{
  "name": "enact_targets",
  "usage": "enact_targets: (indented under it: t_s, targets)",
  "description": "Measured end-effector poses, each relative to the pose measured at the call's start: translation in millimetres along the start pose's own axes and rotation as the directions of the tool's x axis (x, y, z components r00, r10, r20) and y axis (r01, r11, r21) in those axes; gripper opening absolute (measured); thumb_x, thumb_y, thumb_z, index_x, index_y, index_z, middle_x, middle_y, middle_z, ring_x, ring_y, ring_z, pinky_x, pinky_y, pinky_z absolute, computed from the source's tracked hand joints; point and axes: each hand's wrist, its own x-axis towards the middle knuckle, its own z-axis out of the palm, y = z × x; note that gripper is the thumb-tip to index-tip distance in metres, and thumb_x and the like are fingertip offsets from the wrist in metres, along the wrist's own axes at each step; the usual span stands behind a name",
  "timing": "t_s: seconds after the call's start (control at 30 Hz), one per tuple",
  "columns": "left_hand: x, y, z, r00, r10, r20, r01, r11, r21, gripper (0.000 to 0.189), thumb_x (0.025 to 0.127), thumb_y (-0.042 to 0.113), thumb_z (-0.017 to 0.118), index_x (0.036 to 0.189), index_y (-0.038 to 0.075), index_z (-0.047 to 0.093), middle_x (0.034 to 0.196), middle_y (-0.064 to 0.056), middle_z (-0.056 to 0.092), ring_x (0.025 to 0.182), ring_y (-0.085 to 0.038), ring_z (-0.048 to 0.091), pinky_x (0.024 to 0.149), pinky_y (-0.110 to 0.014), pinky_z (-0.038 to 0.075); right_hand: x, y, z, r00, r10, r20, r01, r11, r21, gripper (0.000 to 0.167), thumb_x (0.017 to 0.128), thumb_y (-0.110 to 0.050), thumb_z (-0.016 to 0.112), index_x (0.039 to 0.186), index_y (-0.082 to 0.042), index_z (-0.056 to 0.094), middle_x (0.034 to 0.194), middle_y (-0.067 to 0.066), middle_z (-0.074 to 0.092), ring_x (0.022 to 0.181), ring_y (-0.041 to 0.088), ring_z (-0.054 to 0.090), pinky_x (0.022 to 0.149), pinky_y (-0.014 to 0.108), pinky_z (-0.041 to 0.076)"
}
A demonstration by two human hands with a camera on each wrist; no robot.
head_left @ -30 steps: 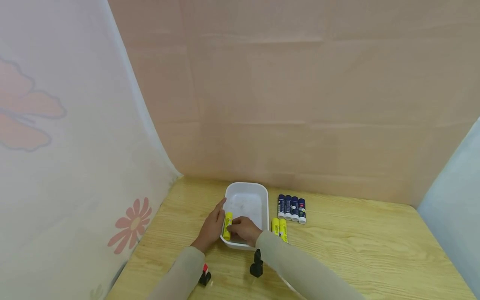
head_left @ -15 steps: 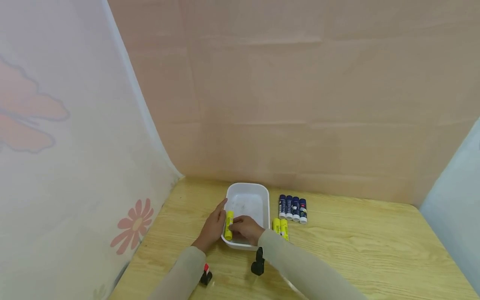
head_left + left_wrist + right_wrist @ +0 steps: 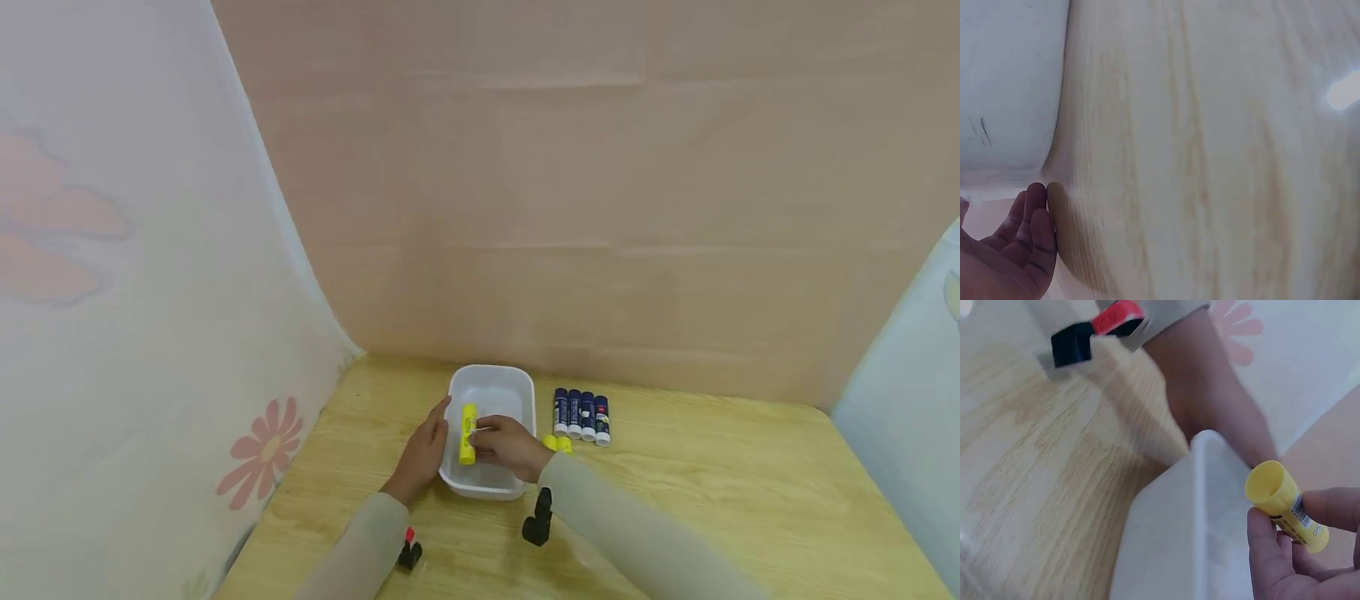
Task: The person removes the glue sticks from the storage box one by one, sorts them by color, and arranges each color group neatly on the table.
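Observation:
Between thumb and fingers, my right hand (image 3: 513,448) pinches a yellow glue stick (image 3: 468,433) over the white plastic tray (image 3: 483,492). One hollow round end of this glue stick (image 3: 1266,487) faces the right wrist camera, with the tray wall (image 3: 1163,544) beside it. My left hand (image 3: 422,460) lies along the tray's left side, its fingers fairly straight. Its fingertips (image 3: 1036,192) are at the tray's lower edge in the left wrist view. Two more yellow glue sticks (image 3: 557,442) are partly hidden behind my right wrist.
Several dark-blue glue sticks with white ends (image 3: 582,415) lie side by side to the right of the tray. The wood-grain table (image 3: 712,492) extends rightward. A beige cloth (image 3: 525,208) hangs behind it, and a flowered white cloth (image 3: 187,333) on the left.
My right hand has moved the yellow glue stick away from the tray's left wall, farther back and to the right. My left hand stays about where it was.

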Motion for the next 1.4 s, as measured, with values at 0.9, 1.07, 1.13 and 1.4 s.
enact_targets:
  t_s: [0.9,1.07,1.13,1.4]
  targets:
    - [1.6,2.2,1.9,1.000,-0.021,-0.004,0.021,1.000,-0.023,0.045,0.106,0.030,0.037,0.152,0.032,0.034,0.147,-0.012,0.045,0.133,-0.033,0.043,0.107,-0.054,0.035,-73.1,13.1,-117.1,0.988,-0.085,-0.130,0.072,0.992,-0.101,0.064,0.099,-0.020,0.057,0.147,0.007,0.026,0.141,0.028,0.039,0.124,0.035,0.049,0.097,0.044,0.049]
    - [4.1,-0.3,3.8,1.000,-0.027,-0.001,0.027,0.999,-0.019,0.045,0.106,0.035,0.036,0.152,0.035,0.033,0.146,-0.012,0.046,0.132,-0.032,0.044,0.106,-0.055,0.036,-78.0,26.2,-130.7,0.990,-0.075,-0.122,0.063,0.993,-0.103,0.065,0.100,-0.021,0.056,0.148,0.009,0.024,0.147,0.032,0.032,0.130,0.042,0.043,0.099,0.047,0.046]
    - [4.4,-1.0,4.2,1.000,-0.022,0.002,0.022,1.000,-0.016,0.046,0.106,0.035,0.035,0.152,0.035,0.033,0.146,-0.012,0.046,0.131,-0.032,0.045,0.106,-0.055,0.036,-79.4,31.0,-135.3,0.990,-0.062,-0.126,0.049,0.994,-0.102,0.065,0.100,-0.021,0.056,0.148,0.009,0.024,0.148,0.032,0.029,0.131,0.044,0.041,0.100,0.048,0.045]
    - [4.1,-1.8,5.5,1.000,-0.012,0.003,0.012,1.000,-0.014,0.045,0.107,0.031,0.035,0.152,0.032,0.033,0.141,-0.014,0.051,0.124,-0.032,0.051,0.102,-0.056,0.040,-85.3,48.6,-150.7,0.988,0.013,-0.152,-0.030,0.993,-0.110,0.063,0.100,-0.020,0.054,0.146,0.012,0.026,0.146,0.035,0.031,0.126,0.043,0.047,0.100,0.049,0.045]
